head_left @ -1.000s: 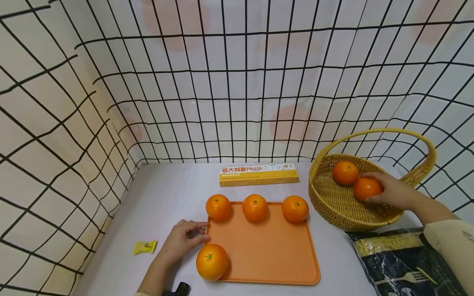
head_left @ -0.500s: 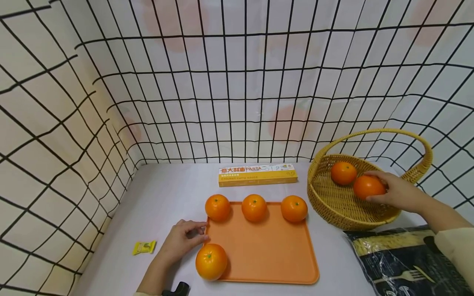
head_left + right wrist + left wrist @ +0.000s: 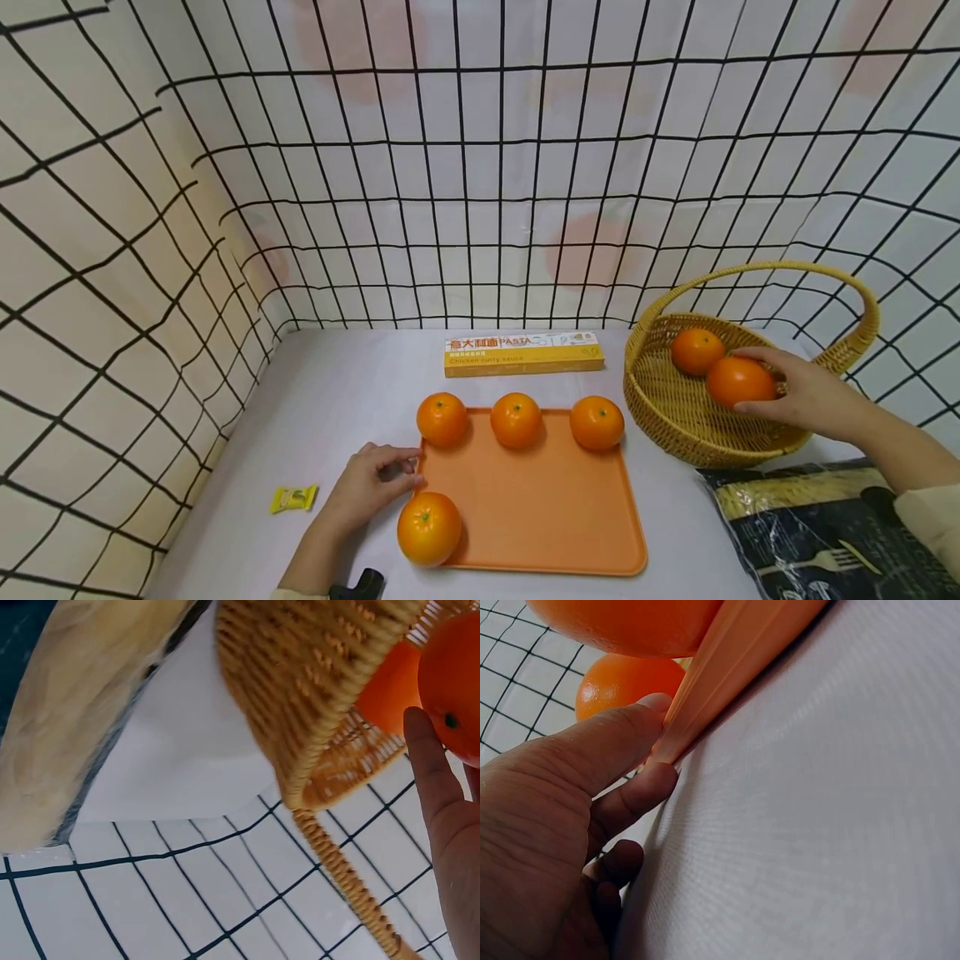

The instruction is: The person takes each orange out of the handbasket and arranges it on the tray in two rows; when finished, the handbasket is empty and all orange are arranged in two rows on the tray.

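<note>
My right hand [image 3: 817, 398] holds an orange [image 3: 738, 382] over the wicker basket [image 3: 651, 414], with thumb and fingers around its right side. A second orange [image 3: 697, 351] lies in the basket, close behind it. In the right wrist view, the held orange [image 3: 454, 682] shows a small green stem end. My left hand [image 3: 369, 490] rests at the left edge of the orange tray [image 3: 551, 517], with thumb and index fingertips touching its rim. Three oranges line the tray's far edge, among them the middle orange [image 3: 516, 420]. A larger orange [image 3: 429, 529] sits at its near left corner.
Behind the tray lies a yellow and white pasta box [image 3: 523, 355]. A dark bag of pasta [image 3: 817, 525] lies in front of the basket, under the right forearm. The small yellow wrapped packet [image 3: 294, 498] is at left. Black wire grid [image 3: 495, 200] surrounds the table.
Over the last half second my right hand and the orange in it have shifted slightly left in the basket. The left hand and tray stay as they were.
</note>
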The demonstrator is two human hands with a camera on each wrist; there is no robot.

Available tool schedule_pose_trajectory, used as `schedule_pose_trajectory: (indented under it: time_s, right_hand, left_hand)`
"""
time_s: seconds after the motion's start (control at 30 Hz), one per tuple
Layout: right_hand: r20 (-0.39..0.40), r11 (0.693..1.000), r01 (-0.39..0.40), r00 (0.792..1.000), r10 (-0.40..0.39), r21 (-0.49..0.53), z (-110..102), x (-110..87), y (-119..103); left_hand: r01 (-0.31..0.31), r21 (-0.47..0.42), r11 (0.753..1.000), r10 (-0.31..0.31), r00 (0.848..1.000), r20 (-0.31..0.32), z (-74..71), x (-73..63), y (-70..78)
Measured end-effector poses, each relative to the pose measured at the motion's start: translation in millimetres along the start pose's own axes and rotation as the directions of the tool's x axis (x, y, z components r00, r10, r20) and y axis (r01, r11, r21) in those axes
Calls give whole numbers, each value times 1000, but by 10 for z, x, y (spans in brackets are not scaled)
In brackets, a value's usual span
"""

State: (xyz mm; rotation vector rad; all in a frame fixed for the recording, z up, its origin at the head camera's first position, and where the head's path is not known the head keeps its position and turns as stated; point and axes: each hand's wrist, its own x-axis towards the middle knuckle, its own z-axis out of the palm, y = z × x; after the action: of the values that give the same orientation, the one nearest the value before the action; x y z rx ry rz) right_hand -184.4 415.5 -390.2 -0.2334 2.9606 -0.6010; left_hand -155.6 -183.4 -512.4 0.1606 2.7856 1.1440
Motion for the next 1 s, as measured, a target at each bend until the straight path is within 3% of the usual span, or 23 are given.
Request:
schedule_pose_trajectory:
  time_s: [1.0]
  right_hand:
    - [-107,997,82,991,-80,13,158,-146,-702]
  left_hand:
    - [-12,-18,1000,12,1000,-11,0,-10,7]
